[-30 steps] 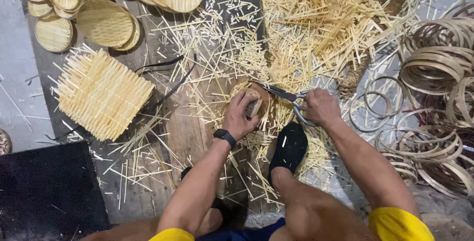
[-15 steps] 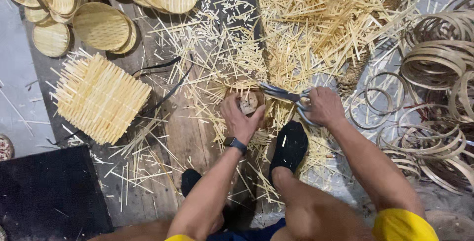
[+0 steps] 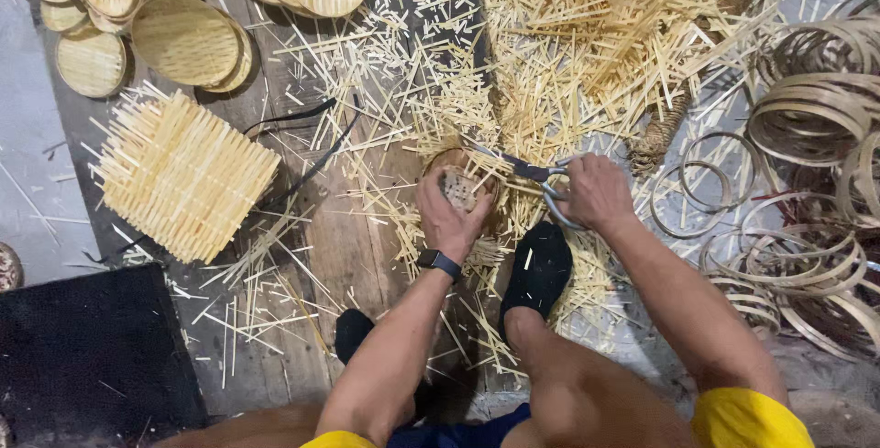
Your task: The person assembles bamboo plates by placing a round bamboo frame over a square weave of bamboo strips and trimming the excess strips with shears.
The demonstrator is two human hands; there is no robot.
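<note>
My left hand, with a dark watch on the wrist, presses down on a small round woven bamboo piece that sits in a ring on the wooden board. My right hand grips metal scissors whose blades point left at the far edge of the piece. Loose strip ends stick out around the rim. My two feet in black socks rest just below the piece.
A square woven bamboo mat lies to the left. Finished round woven trays are stacked at the top left. A heap of cut bamboo strips fills the top centre. Several bamboo hoops pile at the right. A black mat lies bottom left.
The view has shifted slightly. My left hand has turned on the round piece, and the scissors have stayed at its far edge.
</note>
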